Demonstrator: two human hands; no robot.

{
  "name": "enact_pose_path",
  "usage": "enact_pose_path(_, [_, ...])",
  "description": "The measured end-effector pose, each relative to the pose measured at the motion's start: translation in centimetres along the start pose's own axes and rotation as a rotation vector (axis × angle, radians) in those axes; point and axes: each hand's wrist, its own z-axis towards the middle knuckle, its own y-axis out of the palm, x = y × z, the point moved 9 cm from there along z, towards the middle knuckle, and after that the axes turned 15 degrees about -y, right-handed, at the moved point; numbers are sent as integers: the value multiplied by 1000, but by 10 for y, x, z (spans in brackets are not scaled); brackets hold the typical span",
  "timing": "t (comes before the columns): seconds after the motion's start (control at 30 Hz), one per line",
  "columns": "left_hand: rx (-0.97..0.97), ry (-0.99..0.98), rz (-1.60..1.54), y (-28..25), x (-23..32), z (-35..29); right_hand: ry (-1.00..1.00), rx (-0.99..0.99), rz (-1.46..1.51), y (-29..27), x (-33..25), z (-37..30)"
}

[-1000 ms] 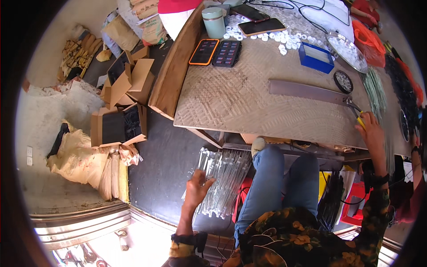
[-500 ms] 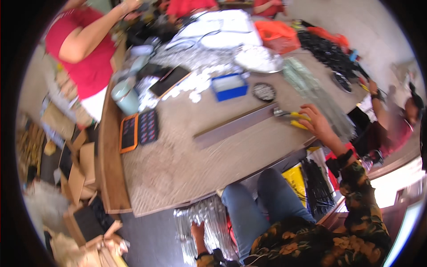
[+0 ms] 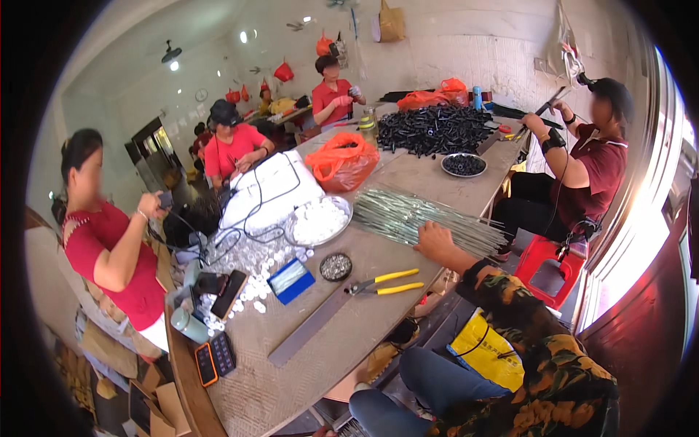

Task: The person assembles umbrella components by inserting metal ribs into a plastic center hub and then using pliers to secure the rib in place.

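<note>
My right hand is at the near edge of a bundle of thin silvery metal rods on the table, fingers curled down onto the rods. Its fingertips are partly hidden. Cutting pliers with yellow handles lie by themselves on the table, to the left of that hand. Their jaws touch the end of a long flat grey metal bar. Only a sliver of my left hand shows at the lower edge, below the table, so its fingers cannot be read.
Beyond the bar are a blue box, a small dish of metal parts and a plate of white pieces. An orange bag and a heap of black parts lie farther back. Co-workers sit and stand around the table.
My right hand has let go of the pliers and moved to the rod bundle. The view has tilted up, and my left hand has almost left it.
</note>
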Motion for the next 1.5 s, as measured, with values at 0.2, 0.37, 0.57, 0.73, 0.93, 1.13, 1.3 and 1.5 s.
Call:
enact_pose_path(0.2, [-314, 168, -93, 85, 73, -5, 61, -207, 163, 11, 11, 27])
enact_pose_path(0.37, [-427, 414, 131, 139, 141, -25, 222, -44, 349, -8, 47, 26])
enact_pose_path(0.57, [-481, 463, 285, 177, 184, -31, 82, -17, 292, -41, 49, 32])
enact_pose_path(0.73, [-703, 440, 171, 203, 223, -53, 84, 62, 275, -107, 60, 18])
enact_pose_path(0.93, [-840, 214, -225, 211, 278, -49, 29, 414, 357, -166, -6, -12])
enact_pose_path(1.13, [-530, 446, -682, 163, 375, -26, -519, 514, 266, -217, -142, -50])
enact_pose_path(1.3, [-472, 383, -922, 107, 367, -13, -519, 492, 407, -209, -192, -63])
enact_pose_path(1.5, [-343, 202, -641, 90, 336, -17, -542, 455, 594, -184, -217, -65])
